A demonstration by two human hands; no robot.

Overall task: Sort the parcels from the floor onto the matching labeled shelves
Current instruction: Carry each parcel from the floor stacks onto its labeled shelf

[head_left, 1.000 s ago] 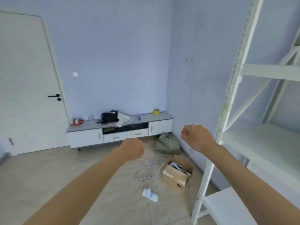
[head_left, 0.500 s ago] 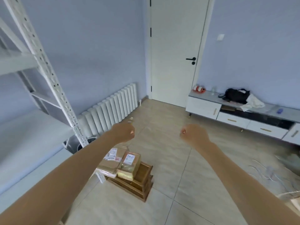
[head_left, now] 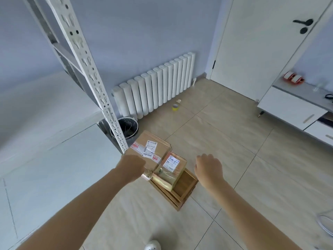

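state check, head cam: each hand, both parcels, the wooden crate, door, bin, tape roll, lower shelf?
left hand: closed in a loose fist, empty, above the large parcel's near corner
right hand: curled, empty, right of the parcels
large parcel: sealed, flat on the crate
small parcel: sealed, lying beside it
wooden crate: on the floor
door: shut
bin: lined, open
tape roll: on the floor
lower shelf: bare

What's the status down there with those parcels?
Both hands empty, left hand and right hand over parcels. Shelf post close by left.

Single head-worn view, steeply down and forward over floor, from standing height.
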